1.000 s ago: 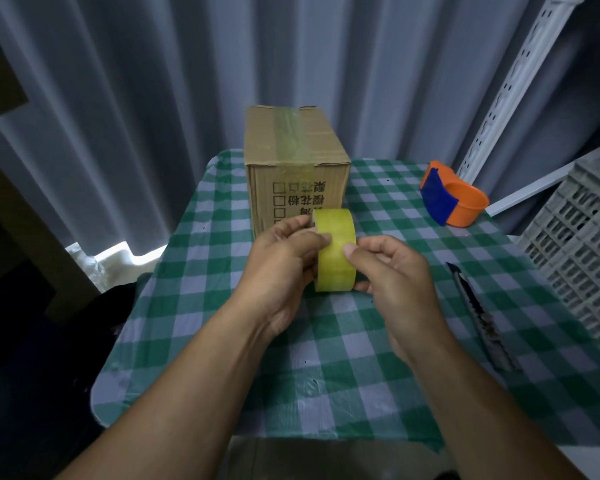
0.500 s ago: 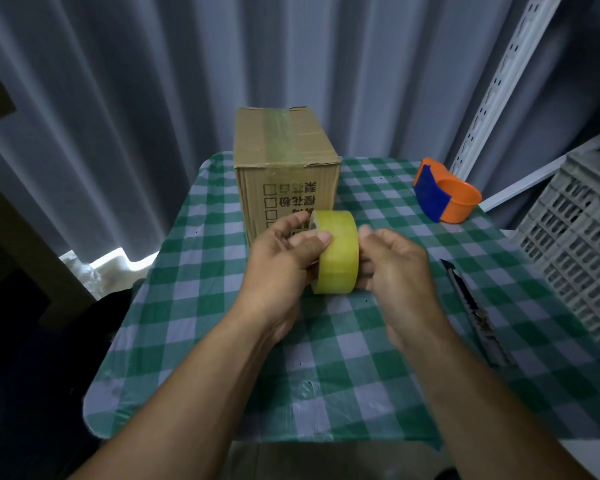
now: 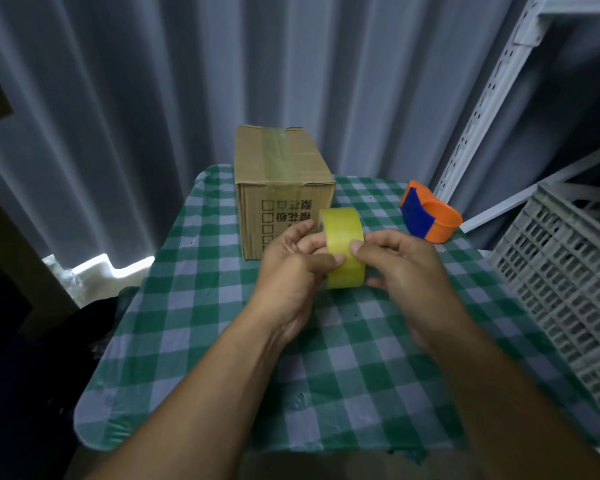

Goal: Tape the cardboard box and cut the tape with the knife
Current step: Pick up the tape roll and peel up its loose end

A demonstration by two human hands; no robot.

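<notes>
Tape roll held at frame centre, box not yet freshly taped.

The yellow tape roll [image 3: 343, 247] is clamped between the left hand [image 3: 291, 261] and right hand [image 3: 400, 265], just in front of the cardboard box [image 3: 281, 188] on the checked worktop [image 3: 201, 306]. One strip is already seen across the box top; pulling, sticking and cutting are judged still to come. No knife can be made out; the tape's free end is hidden by fingers.

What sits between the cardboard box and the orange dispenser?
Head view: only bare checked cloth lies between cardboard box and orange dispenser.
</notes>
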